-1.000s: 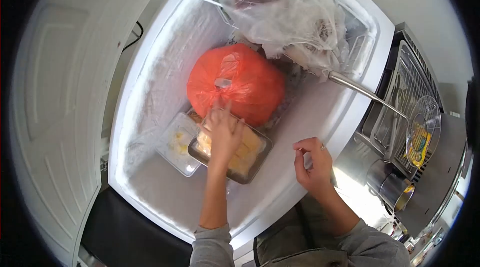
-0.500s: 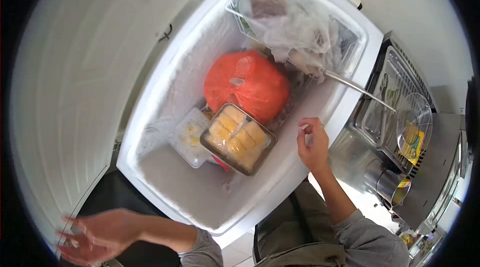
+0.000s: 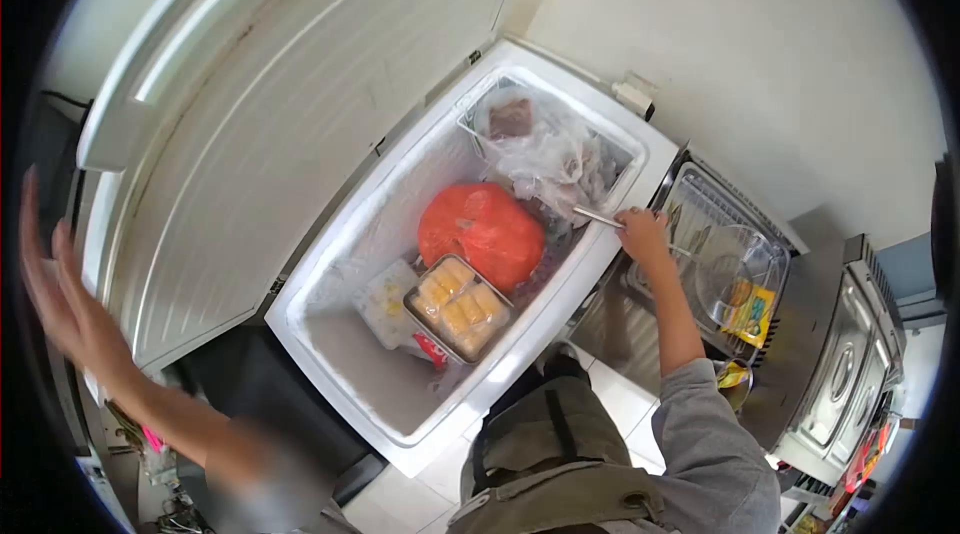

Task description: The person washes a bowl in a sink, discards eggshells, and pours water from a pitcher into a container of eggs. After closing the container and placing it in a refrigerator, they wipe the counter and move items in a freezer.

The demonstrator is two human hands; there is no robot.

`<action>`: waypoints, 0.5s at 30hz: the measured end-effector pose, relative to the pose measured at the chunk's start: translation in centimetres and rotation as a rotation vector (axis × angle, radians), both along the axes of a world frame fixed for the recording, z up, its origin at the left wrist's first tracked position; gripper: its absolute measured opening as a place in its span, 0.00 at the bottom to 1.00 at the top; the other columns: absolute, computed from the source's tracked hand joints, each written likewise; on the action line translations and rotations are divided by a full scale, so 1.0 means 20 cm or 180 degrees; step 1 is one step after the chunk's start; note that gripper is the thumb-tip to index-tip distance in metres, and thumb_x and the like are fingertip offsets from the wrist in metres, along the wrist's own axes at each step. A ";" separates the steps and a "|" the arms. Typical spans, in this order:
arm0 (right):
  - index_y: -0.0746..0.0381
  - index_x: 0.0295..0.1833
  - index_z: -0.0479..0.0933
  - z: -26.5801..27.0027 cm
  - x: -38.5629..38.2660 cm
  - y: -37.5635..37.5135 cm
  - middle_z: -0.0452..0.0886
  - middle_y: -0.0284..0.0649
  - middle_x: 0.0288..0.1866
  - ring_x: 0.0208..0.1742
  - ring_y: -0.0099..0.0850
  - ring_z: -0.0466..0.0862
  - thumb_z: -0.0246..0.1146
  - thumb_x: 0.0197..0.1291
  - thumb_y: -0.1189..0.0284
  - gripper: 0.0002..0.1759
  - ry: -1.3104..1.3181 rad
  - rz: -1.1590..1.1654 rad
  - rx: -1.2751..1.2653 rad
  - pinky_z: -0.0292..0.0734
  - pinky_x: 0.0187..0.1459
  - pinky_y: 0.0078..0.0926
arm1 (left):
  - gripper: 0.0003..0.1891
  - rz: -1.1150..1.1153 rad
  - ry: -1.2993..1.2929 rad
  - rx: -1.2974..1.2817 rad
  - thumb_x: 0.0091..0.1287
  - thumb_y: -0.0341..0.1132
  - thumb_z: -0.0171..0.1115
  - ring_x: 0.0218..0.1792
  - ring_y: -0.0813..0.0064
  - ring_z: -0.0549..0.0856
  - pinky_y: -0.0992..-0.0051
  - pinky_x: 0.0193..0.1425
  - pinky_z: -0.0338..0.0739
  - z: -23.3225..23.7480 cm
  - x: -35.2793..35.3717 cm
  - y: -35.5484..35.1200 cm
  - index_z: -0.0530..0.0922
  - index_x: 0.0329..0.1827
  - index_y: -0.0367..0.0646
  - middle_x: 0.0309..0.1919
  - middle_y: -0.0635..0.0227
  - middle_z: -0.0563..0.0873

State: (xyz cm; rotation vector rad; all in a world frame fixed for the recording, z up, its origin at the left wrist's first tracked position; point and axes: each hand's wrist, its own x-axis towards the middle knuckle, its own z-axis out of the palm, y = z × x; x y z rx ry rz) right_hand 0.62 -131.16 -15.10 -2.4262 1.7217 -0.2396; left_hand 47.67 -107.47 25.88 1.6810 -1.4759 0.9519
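My left hand [image 3: 62, 299] is raised at the far left, its fingers spread, near the outer edge of the chest freezer's open lid [image 3: 330, 124]. At the freezer's right rim, my right hand [image 3: 645, 234] is closed round the metal handle of a long-handled strainer [image 3: 598, 217]. The handle's end reaches over the freezer's inside. Below it, the chest freezer [image 3: 345, 374] holds a knotted red plastic bag [image 3: 480, 234] and a metal tray [image 3: 408, 306] of wrapped yellow-and-white pieces. A pale package [image 3: 382, 302] lies left of the tray.
Clear plastic bags [image 3: 545, 154] fill a wire basket at the freezer's far end. Right of the freezer, a draining rack [image 3: 690, 189] stands on a metal surface, with a yellow packet [image 3: 752, 316] and a metal pot [image 3: 735, 389] nearby. White floor tiles [image 3: 445, 469] show in front.
My right hand has moved from beside the tray to the strainer's handle and closed on it. My left hand has risen along the lid's side. The view has drawn back.
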 end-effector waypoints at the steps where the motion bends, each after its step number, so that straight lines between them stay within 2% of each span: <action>1: 0.53 0.48 0.77 0.01 -0.02 -0.01 0.79 0.37 0.43 0.50 0.39 0.76 0.63 0.53 0.70 0.15 0.0078 0.0102 -0.0023 0.60 0.57 0.52 | 0.22 0.0290 -0.0392 0.0052 0.73 0.45 0.45 0.66 0.67 0.69 0.65 0.70 0.61 0.02 0.00 -0.07 0.71 0.65 0.45 0.64 0.62 0.72; 2: 0.52 0.47 0.78 0.01 -0.05 -0.01 0.79 0.36 0.41 0.48 0.38 0.77 0.62 0.55 0.69 0.12 0.0166 0.0202 -0.0033 0.60 0.56 0.52 | 0.22 0.0582 -0.0770 0.0121 0.73 0.47 0.45 0.65 0.67 0.71 0.65 0.68 0.63 0.01 0.00 -0.12 0.71 0.65 0.47 0.63 0.63 0.74; 4: 0.50 0.43 0.79 -0.06 -0.11 -0.09 0.80 0.35 0.39 0.46 0.37 0.79 0.60 0.56 0.69 0.09 0.0055 0.0125 -0.0334 0.60 0.55 0.51 | 0.22 0.0575 -0.0496 0.0098 0.72 0.46 0.47 0.64 0.67 0.71 0.67 0.67 0.62 0.00 0.01 -0.18 0.72 0.63 0.45 0.62 0.63 0.74; 5: 0.51 0.44 0.79 -0.08 -0.15 -0.12 0.79 0.36 0.39 0.46 0.37 0.79 0.60 0.57 0.69 0.09 -0.0044 0.0142 -0.0360 0.62 0.53 0.49 | 0.23 0.0466 -0.0032 0.0063 0.72 0.48 0.48 0.64 0.68 0.71 0.68 0.66 0.63 -0.01 -0.02 -0.23 0.72 0.64 0.46 0.62 0.62 0.74; 6: 0.52 0.45 0.78 -0.05 -0.19 -0.12 0.79 0.37 0.38 0.45 0.38 0.79 0.60 0.57 0.70 0.09 -0.0135 0.0163 -0.0371 0.63 0.50 0.47 | 0.23 0.0254 0.0079 0.0072 0.71 0.48 0.49 0.62 0.69 0.73 0.70 0.63 0.66 -0.02 0.00 -0.28 0.72 0.63 0.45 0.59 0.62 0.76; 8: 0.53 0.45 0.78 -0.01 -0.25 -0.14 0.79 0.38 0.39 0.45 0.39 0.79 0.60 0.56 0.69 0.10 -0.0036 0.0194 -0.0330 0.65 0.48 0.48 | 0.22 0.0223 0.0818 0.0147 0.70 0.48 0.52 0.53 0.71 0.78 0.73 0.56 0.70 -0.05 0.03 -0.34 0.74 0.60 0.44 0.54 0.62 0.79; 9: 0.53 0.46 0.77 -0.03 -0.28 -0.16 0.79 0.38 0.40 0.45 0.39 0.79 0.60 0.56 0.69 0.11 0.0013 0.0323 -0.0308 0.65 0.48 0.48 | 0.22 0.0219 0.0824 0.0122 0.70 0.48 0.52 0.53 0.71 0.78 0.73 0.56 0.70 -0.06 0.03 -0.36 0.74 0.60 0.44 0.54 0.62 0.79; 10: 0.54 0.47 0.77 -0.06 -0.31 -0.18 0.79 0.38 0.41 0.46 0.39 0.79 0.60 0.56 0.69 0.12 0.0057 0.0457 -0.0282 0.66 0.47 0.48 | 0.21 0.0208 0.0714 -0.0073 0.69 0.48 0.54 0.47 0.72 0.79 0.74 0.52 0.71 -0.06 0.02 -0.37 0.76 0.57 0.43 0.50 0.63 0.81; 11: 0.58 0.48 0.76 -0.08 -0.31 -0.21 0.79 0.41 0.45 0.48 0.40 0.79 0.59 0.56 0.70 0.13 0.0145 0.0255 -0.0096 0.67 0.49 0.47 | 0.21 0.0196 0.0601 -0.0257 0.68 0.48 0.56 0.42 0.73 0.80 0.76 0.48 0.71 -0.06 0.01 -0.38 0.77 0.54 0.43 0.46 0.64 0.82; 12: 0.58 0.48 0.76 -0.10 -0.34 -0.23 0.79 0.41 0.45 0.48 0.40 0.79 0.59 0.56 0.70 0.13 0.0145 0.0253 -0.0099 0.67 0.49 0.47 | 0.21 0.0193 0.0601 -0.0260 0.68 0.48 0.56 0.42 0.73 0.80 0.76 0.48 0.71 -0.04 -0.01 -0.37 0.77 0.54 0.43 0.46 0.64 0.82; 14: 0.60 0.49 0.75 -0.15 -0.38 -0.30 0.78 0.44 0.49 0.51 0.42 0.78 0.59 0.56 0.72 0.14 -0.0119 0.0054 -0.0618 0.68 0.52 0.45 | 0.21 0.0711 0.1147 0.0195 0.65 0.50 0.59 0.35 0.74 0.78 0.77 0.42 0.71 0.01 -0.06 -0.36 0.79 0.50 0.41 0.39 0.64 0.83; 15: 0.60 0.51 0.74 -0.17 -0.40 -0.34 0.77 0.45 0.50 0.52 0.43 0.77 0.57 0.58 0.73 0.14 0.0012 -0.0150 -0.0586 0.72 0.52 0.42 | 0.21 0.0716 0.1154 0.0185 0.65 0.50 0.59 0.35 0.74 0.78 0.77 0.42 0.71 0.01 -0.08 -0.36 0.79 0.50 0.41 0.39 0.64 0.83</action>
